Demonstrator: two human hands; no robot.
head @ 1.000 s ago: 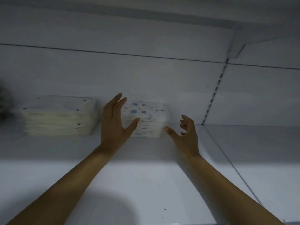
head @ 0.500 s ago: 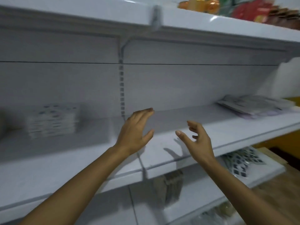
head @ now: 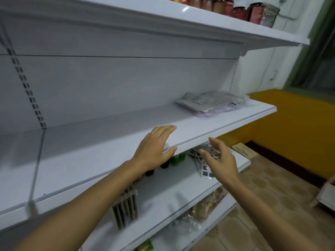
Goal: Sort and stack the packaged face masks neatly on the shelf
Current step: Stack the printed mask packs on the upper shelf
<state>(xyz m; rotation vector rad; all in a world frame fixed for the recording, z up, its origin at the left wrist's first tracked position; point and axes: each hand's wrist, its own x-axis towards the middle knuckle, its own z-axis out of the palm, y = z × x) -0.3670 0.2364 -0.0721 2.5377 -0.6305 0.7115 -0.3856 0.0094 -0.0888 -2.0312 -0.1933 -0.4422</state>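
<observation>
Now both the left hand (head: 155, 151) and right hand (head: 220, 160), spread and empty, should reach far right and lift the loose mask packets (head: 208, 103) together off the shelf (head: 108, 142).

You had a wide stretch of the shelf (head: 108, 142) open ahead, the loose pile of mask packets (head: 208, 104) blocking only its right end and the upper shelf (head: 145, 20) closing it overhead.

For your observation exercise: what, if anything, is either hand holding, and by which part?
Nothing. The left hand and right hand are both open and empty.
</observation>
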